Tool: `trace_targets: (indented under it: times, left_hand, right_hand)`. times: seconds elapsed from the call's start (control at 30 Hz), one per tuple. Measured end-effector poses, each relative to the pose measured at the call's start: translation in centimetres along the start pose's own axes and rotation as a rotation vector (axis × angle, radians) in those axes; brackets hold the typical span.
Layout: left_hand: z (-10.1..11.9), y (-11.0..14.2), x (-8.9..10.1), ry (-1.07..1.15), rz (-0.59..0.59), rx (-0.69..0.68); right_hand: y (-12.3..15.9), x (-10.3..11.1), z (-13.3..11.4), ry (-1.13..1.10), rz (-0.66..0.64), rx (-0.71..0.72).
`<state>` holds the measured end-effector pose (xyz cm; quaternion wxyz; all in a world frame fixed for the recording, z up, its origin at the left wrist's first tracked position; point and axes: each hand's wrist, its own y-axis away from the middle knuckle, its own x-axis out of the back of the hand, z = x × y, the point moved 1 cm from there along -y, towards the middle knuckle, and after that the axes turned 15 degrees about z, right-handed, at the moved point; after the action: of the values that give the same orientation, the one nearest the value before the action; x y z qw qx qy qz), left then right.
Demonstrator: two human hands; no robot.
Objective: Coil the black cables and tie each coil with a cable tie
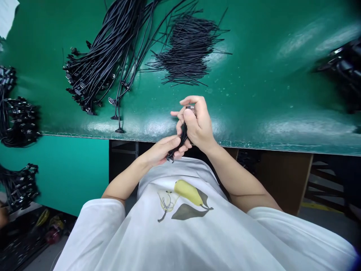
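Observation:
Just in front of the table's edge, both hands close on a folded black cable [183,134] with small metal-ended connectors. My left hand [165,148] grips its lower end, where a connector [170,159] sticks out below the fingers. My right hand [200,124] holds the upper end, thumb and bent fingers around another connector [190,107] with a silvery end. The fingers hide part of the cable's middle. Beyond my hands lies a pile of short thin black ties or wires [191,49]. Left of it is a large bunch of black cables [104,56] with connectors at the near end.
The green tabletop [254,94] ends in a straight edge close to my body. Bundled cables [21,120] lie at the left, more [19,186] hang lower down. A blurred dark cable pile [344,71] is at the far right. White paper [7,17] lies top left.

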<state>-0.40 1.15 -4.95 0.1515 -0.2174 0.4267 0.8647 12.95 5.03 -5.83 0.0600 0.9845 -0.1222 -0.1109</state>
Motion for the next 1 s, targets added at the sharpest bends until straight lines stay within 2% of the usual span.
trace_targets:
  times: [0.13,0.23,0.33,0.4,0.57,0.7,0.83,1.0]
  left_hand:
    - [-0.5,-0.4,-0.3,0.088,0.025,0.073]
    - [-0.2,-0.5,-0.3,0.164,0.074,0.17]
    - [0.7,-0.5,-0.1,0.236,0.145,0.188]
    - [1.2,-0.6,0.0,0.259,0.145,0.169]
    - [1.6,-0.6,0.3,0.248,0.022,0.223]
    - [1.6,-0.6,0.6,0.202,0.021,0.248]
    - [1.6,-0.7,0.8,0.176,0.031,0.243]
    - [1.5,-0.7,1.2,0.153,0.035,0.196]
  right_hand:
    - [-0.8,0.9,0.6,0.103,0.034,0.09]
    - [-1.4,1.6,0.5,0.131,-0.021,0.101]
    - [-2.1,2.5,0.3,0.176,-0.14,0.079]
    - [-2.7,3.3,0.2,0.257,-0.212,0.107]
    - [-4.4,5.0,-0.4,0.481,-0.42,0.385]
    - [-5.4,5.6,-1.0,0.611,-0.62,0.515]
    - [-5.8,5.8,-1.4,0.769,-0.729,0.575]
    - [-5.5,5.5,-2.6,0.808,-0.817,0.669]
